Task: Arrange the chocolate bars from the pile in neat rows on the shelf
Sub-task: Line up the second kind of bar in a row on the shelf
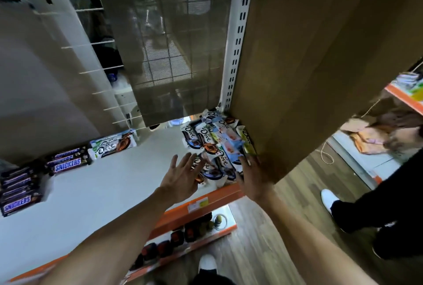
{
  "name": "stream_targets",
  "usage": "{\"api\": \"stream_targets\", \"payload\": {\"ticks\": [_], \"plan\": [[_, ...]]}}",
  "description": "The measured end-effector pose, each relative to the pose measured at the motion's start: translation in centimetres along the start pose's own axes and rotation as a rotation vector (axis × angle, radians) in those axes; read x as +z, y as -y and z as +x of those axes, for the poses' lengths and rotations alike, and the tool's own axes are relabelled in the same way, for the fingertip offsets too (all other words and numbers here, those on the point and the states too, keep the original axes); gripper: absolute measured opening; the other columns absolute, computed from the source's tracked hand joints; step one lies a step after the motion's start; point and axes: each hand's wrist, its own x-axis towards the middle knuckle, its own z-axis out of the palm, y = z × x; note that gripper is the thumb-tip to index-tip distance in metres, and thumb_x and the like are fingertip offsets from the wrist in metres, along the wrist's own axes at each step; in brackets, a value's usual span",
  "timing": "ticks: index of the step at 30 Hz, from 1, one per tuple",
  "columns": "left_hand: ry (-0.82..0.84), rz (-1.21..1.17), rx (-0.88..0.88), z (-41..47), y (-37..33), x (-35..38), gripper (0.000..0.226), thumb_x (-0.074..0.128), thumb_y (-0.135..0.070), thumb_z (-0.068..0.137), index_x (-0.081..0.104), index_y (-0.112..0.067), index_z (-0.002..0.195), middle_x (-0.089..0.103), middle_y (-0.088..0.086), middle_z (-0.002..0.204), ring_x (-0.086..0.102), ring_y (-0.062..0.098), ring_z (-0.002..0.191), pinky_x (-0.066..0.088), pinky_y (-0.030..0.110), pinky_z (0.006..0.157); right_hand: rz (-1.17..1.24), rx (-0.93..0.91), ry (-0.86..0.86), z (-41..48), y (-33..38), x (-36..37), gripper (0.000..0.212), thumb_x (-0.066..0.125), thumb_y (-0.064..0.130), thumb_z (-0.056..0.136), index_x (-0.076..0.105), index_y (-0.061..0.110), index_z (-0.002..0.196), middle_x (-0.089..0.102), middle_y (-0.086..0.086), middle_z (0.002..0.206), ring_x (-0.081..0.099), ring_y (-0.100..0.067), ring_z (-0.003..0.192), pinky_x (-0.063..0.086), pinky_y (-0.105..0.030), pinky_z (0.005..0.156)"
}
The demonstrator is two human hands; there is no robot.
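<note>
A pile of Dove chocolate bars (215,140) lies heaped at the right end of the white shelf (109,188), against the brown side panel. My left hand (183,177) hovers over the near edge of the pile with fingers spread and holds nothing. My right hand (254,179) reaches in at the pile's right side, fingers straight, touching the bars beside the panel. One Dove bar (113,145) lies alone at the back of the shelf. Snickers bars (67,161) lie in a row to its left, with a further stack of Snickers (18,189) at the far left.
The brown side panel (309,67) walls in the shelf on the right. A mesh back panel (169,51) stands behind. The orange shelf edge (206,202) runs in front, with jars on a lower shelf (190,234). A person's legs and white shoe (329,200) stand at right.
</note>
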Motion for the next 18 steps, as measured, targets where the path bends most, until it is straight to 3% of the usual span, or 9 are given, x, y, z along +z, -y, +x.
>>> {"api": "stream_targets", "payload": {"ticks": [2, 4, 6, 7, 9, 11, 18], "plan": [[0.038, 0.008, -0.017, 0.7, -0.6, -0.2, 0.083, 0.08, -0.041, 0.064, 0.051, -0.016, 0.137, 0.054, 0.019, 0.134, 0.051, 0.037, 0.123, 0.044, 0.061, 0.092, -0.031, 0.013, -0.018, 0.4, -0.7, 0.0, 0.058, 0.076, 0.038, 0.075, 0.06, 0.011, 0.124, 0.06, -0.013, 0.125, 0.058, -0.031, 0.11, 0.049, -0.041, 0.087], [0.065, 0.048, -0.022, 1.3, -1.0, -0.2, 0.083, 0.065, -0.044, 0.082, 0.026, -0.019, 0.151, 0.031, 0.018, 0.152, 0.031, 0.036, 0.139, 0.029, 0.06, 0.105, -0.03, 0.015, -0.045, 1.1, -1.1, 0.1, 0.063, 0.083, 0.036, 0.065, 0.064, 0.01, 0.119, 0.065, -0.013, 0.116, 0.063, -0.03, 0.101, 0.053, -0.038, 0.079], [0.059, 0.096, -0.053, 1.9, -1.1, 0.1, 0.081, 0.053, -0.04, 0.093, 0.005, -0.02, 0.154, 0.011, 0.013, 0.159, 0.014, 0.033, 0.145, 0.016, 0.057, 0.111, -0.045, -0.007, -0.054, 1.9, -1.2, 0.2, 0.064, 0.082, 0.037, 0.065, 0.063, 0.01, 0.12, 0.065, -0.013, 0.115, 0.062, -0.03, 0.103, 0.052, -0.039, 0.08], [0.074, 0.096, -0.054, 2.1, -1.2, 0.1, 0.085, 0.06, -0.038, 0.089, 0.008, -0.02, 0.154, 0.016, 0.014, 0.158, 0.019, 0.034, 0.143, 0.02, 0.058, 0.11, -0.056, -0.019, -0.043, 2.3, -1.2, 0.4, 0.063, 0.079, 0.039, 0.068, 0.061, 0.011, 0.122, 0.064, -0.014, 0.117, 0.061, -0.031, 0.106, 0.051, -0.039, 0.082], [0.138, 0.08, -0.06, 2.5, -1.1, -0.1, 0.1, 0.087, -0.032, 0.06, 0.038, -0.017, 0.146, 0.046, 0.016, 0.143, 0.047, 0.036, 0.127, 0.04, 0.061, 0.095, -0.035, -0.044, -0.029, 3.1, -1.3, 1.0, 0.059, 0.072, 0.04, 0.076, 0.057, 0.01, 0.124, 0.062, -0.015, 0.12, 0.058, -0.032, 0.108, 0.048, -0.04, 0.086], [0.118, 0.095, -0.059, 2.9, -0.5, 1.1, 0.104, 0.094, -0.025, 0.037, 0.056, -0.017, 0.134, 0.06, 0.013, 0.128, 0.06, 0.035, 0.112, 0.049, 0.058, 0.083, 0.009, -0.061, -0.033, 3.7, -1.1, 1.6, 0.055, 0.069, 0.041, 0.079, 0.056, 0.009, 0.122, 0.061, -0.016, 0.119, 0.057, -0.033, 0.106, 0.048, -0.042, 0.087], [0.056, 0.037, -0.058, 3.5, -0.1, 1.6, 0.103, 0.092, -0.014, 0.028, 0.061, -0.016, 0.127, 0.056, 0.011, 0.123, 0.048, 0.031, 0.11, 0.051, 0.057, 0.08, 0.034, -0.003, -0.029, 5.2, 0.3, 2.6, 0.062, 0.079, 0.045, 0.068, 0.057, 0.01, 0.114, 0.062, -0.017, 0.112, 0.059, -0.032, 0.102, 0.049, -0.04, 0.08]]}}
